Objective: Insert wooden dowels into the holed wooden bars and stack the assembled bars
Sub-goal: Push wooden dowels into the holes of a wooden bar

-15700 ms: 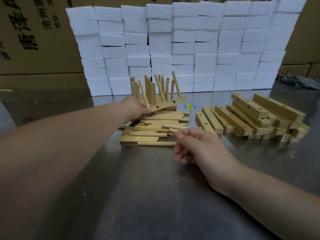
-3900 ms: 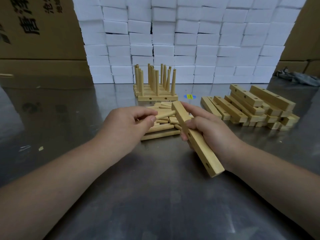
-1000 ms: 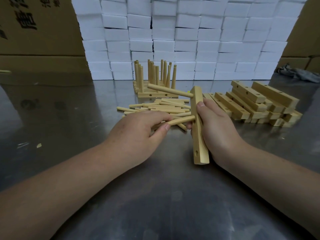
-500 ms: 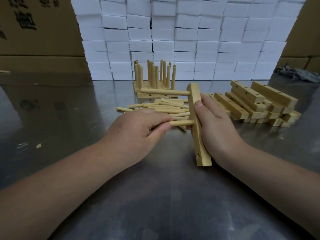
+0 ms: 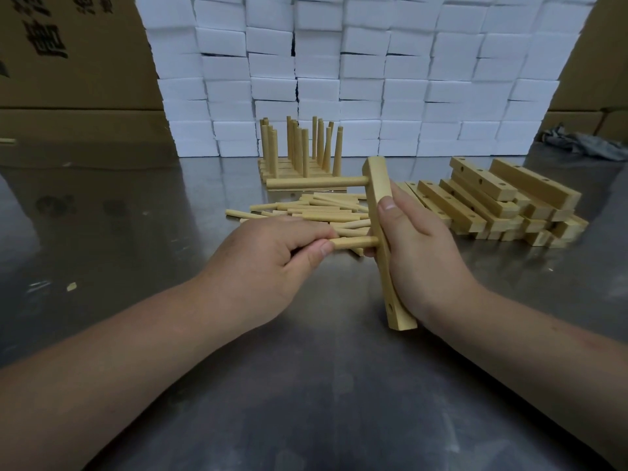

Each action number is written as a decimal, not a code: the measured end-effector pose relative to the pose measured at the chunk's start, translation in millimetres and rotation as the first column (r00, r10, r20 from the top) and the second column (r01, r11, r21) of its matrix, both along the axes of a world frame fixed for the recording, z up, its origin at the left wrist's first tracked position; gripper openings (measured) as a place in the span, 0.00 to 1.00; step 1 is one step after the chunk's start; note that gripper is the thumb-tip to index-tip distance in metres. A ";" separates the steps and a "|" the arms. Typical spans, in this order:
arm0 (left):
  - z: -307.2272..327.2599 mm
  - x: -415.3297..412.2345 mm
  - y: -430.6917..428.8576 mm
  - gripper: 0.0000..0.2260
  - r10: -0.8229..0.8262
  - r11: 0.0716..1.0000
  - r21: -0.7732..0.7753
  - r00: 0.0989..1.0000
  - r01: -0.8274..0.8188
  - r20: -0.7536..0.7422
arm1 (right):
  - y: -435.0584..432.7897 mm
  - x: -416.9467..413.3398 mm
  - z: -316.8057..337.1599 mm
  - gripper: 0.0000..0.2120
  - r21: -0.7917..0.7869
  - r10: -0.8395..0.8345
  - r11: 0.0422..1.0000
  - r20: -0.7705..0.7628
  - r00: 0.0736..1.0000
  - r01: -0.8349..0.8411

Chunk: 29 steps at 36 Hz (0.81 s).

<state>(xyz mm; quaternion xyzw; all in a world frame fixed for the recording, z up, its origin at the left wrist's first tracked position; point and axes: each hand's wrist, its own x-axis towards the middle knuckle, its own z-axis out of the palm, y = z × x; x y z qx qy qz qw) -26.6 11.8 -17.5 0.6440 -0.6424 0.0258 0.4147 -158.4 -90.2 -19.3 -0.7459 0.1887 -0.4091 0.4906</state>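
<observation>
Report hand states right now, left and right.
Left hand: pinches a dowel, its end at the middle hole of the bar.
Right hand: grips that bar, thumb on its front face.

Pale smooth wooden bar (image 5: 382, 232), wooden dowels (image 5: 316, 212), glossy scuffed metal table (image 5: 306, 385)

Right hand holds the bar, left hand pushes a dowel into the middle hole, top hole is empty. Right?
No: the head view shows a dowel seated in the top hole. The right hand does hold the bar and the left hand pushes a second dowel into the middle hole; only the bottom hole is empty.
</observation>
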 end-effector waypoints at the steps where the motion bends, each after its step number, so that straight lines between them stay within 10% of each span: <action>1: 0.0 -0.4 -0.2 0.10 -0.009 1.000 0.007 1.000 0.009 -0.012 | 0.4 -0.1 0.1 0.17 -0.004 -0.001 1.000 0.000 1.000 0.001; 19: 4.2 4.9 -1.5 0.12 -0.042 0.965 0.218 0.905 0.146 -0.423 | 3.1 -2.9 -1.4 0.20 -0.100 -0.011 0.995 -0.012 1.000 0.010; 29: 3.0 13.1 -7.5 0.13 0.206 0.978 0.054 0.884 -0.203 -0.419 | -20.8 9.5 -5.9 0.17 0.134 -0.197 0.972 -0.003 0.980 0.195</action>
